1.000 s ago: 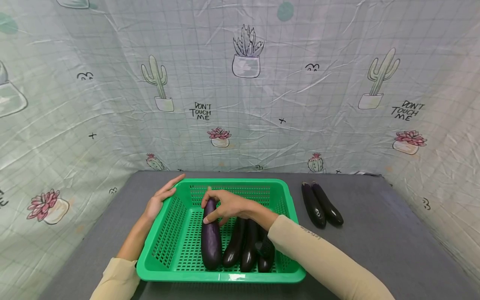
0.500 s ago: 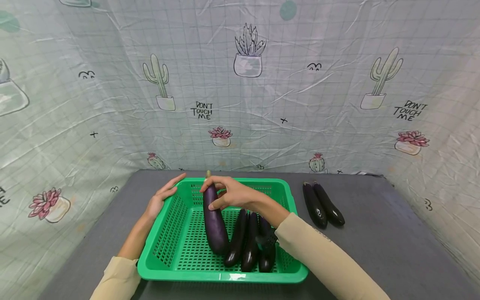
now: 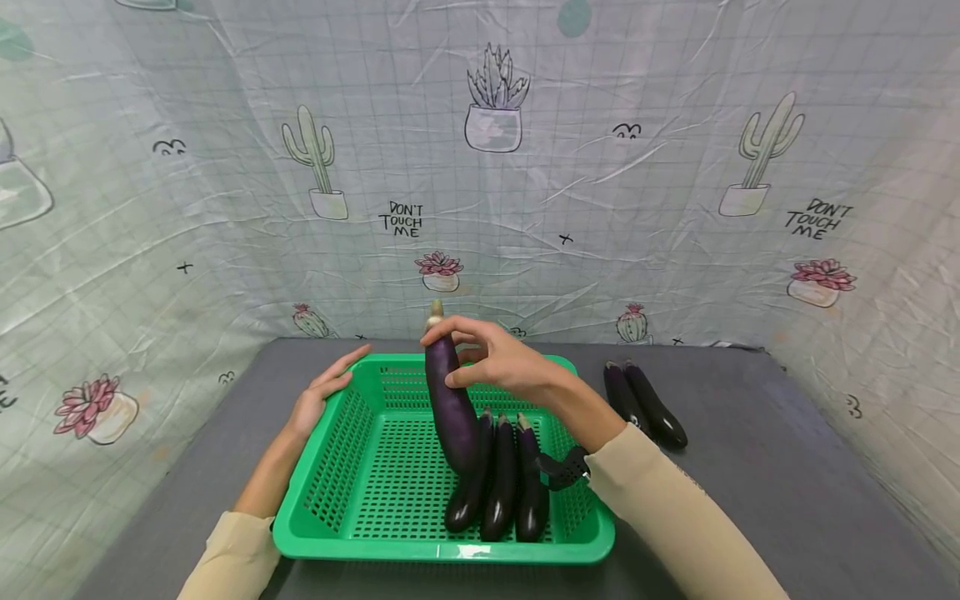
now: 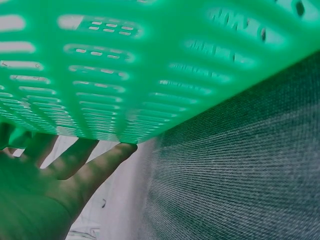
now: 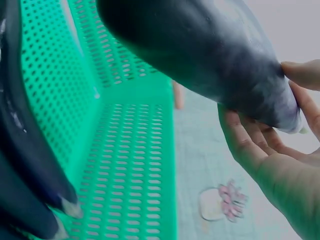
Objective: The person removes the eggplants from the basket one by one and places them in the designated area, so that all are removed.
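My right hand (image 3: pixel 504 360) grips a large purple eggplant (image 3: pixel 454 421) near its stem end. The eggplant tilts over the green basket (image 3: pixel 390 551), its stem pointing up and away and its thick end low. In the right wrist view, the thumb lies on one side of the held eggplant (image 5: pixel 210 55) and the fingers (image 5: pixel 245 137) curl under the other. Just right of it, 3 slimmer dark eggplants (image 3: pixel 501 492) lie side by side in the basket. On the basket's left rim rests my left hand (image 3: pixel 318 398), fingers extended along the outer wall (image 4: pixel 120 95).
Two dark eggplants (image 3: pixel 654 407) lie together on the grey table (image 3: pixel 765 467), right of the basket. A printed cactus sheet (image 3: pixel 525 200) hangs behind the table and along its sides. The right wrist wears a black strap (image 3: pixel 562 472).
My right hand has lifted the large eggplant, stem end first, up and then rightward, so its thick end has left the basket's front area. My left hand has stayed on the rim.
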Available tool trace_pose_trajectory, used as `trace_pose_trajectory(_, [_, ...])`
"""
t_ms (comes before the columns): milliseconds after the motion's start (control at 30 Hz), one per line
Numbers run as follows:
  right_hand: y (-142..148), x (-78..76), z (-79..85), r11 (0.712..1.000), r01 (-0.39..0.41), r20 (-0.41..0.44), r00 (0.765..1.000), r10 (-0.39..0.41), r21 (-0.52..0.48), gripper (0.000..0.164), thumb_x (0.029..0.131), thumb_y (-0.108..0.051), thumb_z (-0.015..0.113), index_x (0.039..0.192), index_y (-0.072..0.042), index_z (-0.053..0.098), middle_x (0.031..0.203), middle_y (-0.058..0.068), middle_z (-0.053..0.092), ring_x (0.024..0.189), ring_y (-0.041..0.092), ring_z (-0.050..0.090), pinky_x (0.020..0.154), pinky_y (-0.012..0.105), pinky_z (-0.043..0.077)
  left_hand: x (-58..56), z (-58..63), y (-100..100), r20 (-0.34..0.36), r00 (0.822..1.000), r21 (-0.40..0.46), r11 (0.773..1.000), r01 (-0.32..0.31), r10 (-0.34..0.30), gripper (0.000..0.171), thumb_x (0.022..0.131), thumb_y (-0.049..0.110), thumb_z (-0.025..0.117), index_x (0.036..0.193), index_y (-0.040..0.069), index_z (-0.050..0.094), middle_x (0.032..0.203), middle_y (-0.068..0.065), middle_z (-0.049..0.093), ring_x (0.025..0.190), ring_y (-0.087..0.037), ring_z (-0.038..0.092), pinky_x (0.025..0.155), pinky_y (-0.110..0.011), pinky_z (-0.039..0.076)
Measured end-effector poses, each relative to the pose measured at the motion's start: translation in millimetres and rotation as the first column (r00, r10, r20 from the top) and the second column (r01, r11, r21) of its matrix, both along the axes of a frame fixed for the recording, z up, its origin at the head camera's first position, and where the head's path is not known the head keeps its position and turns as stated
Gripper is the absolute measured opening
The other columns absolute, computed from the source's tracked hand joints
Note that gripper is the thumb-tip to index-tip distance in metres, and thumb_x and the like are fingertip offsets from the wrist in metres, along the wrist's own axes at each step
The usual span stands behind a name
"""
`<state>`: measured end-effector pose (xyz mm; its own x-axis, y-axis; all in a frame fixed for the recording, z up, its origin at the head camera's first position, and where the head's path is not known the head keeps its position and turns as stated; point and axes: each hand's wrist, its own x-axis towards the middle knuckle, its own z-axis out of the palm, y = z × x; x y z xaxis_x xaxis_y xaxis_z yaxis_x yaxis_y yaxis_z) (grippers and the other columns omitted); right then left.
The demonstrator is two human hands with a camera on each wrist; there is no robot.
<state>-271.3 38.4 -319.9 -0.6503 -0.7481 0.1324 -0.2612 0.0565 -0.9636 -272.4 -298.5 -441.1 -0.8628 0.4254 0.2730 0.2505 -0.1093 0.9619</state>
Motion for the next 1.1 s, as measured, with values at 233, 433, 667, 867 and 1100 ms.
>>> trace_pose_trajectory(233, [28,5.6,13.4,0.998,0.054,-0.029,0.998,-0.055,-0.040,0.045,0.093,-0.005,0.069,0.135,-0.013,0.058,0.159,0.000,0.041,0.141,0.033,0.049,0.093,0.046,0.056,-0.4,-0.5,-1,-0.003,1.000,0.002,1.000,0.010,-0.010,0.054,0.115,0.013,0.022,0.166,0.003,0.012,0.159,0.016,0.032,0.132,-0.008,0.059,0.104,-0.024,0.053])
trace_pose_trajectory(433, [54,9.9,17.2,0.992,0.092,-0.033,0.995,-0.095,-0.084,0.049,0.092,-0.005,0.073,0.136,-0.014,0.054,0.158,0.005,0.040,0.136,0.036,0.052,0.088,0.045,0.058,-1.1,-1.0,-1,-0.019,1.000,-0.009,1.000,0.008,-0.008,0.054,0.114,0.011,0.023,0.166,0.001,0.012,0.154,0.022,0.036,0.130,-0.007,0.060,0.103,-0.023,0.054])
trace_pose_trajectory(667, [92,15.6,16.0,0.981,0.149,-0.068,0.985,-0.158,-0.123,0.053,0.089,-0.002,0.076,0.133,-0.019,0.053,0.155,0.009,0.043,0.133,0.031,0.053,0.092,0.044,0.058,-1.9,-1.6,-1,-0.022,1.000,-0.019,1.000,0.000,-0.001,0.053,0.114,0.013,0.023,0.166,0.001,0.013,0.154,0.023,0.036,0.130,-0.006,0.060,0.103,-0.023,0.054])
trace_pose_trajectory(867, [128,16.2,9.7,0.965,0.201,-0.103,0.970,-0.220,-0.169,0.052,0.090,0.006,0.071,0.132,-0.019,0.054,0.144,0.013,0.053,0.132,0.023,0.055,0.091,0.038,0.058,-1.2,-1.2,0,-0.016,1.000,-0.014,1.000,0.005,-0.005,0.054,0.115,0.013,0.023,0.166,0.002,0.013,0.157,0.018,0.033,0.130,-0.007,0.060,0.103,-0.023,0.054])
trace_pose_trajectory(1100, [170,21.0,2.3,0.938,0.255,-0.080,0.957,-0.280,-0.234,0.048,0.094,0.013,0.063,0.131,-0.016,0.053,0.144,0.008,0.054,0.130,0.016,0.058,0.089,0.031,0.059,-0.3,0.5,0,-0.050,0.998,-0.071,0.996,-0.050,0.047,0.054,0.114,0.014,0.025,0.165,0.000,0.015,0.172,-0.016,0.009,0.132,-0.002,0.056,0.103,-0.019,0.051])
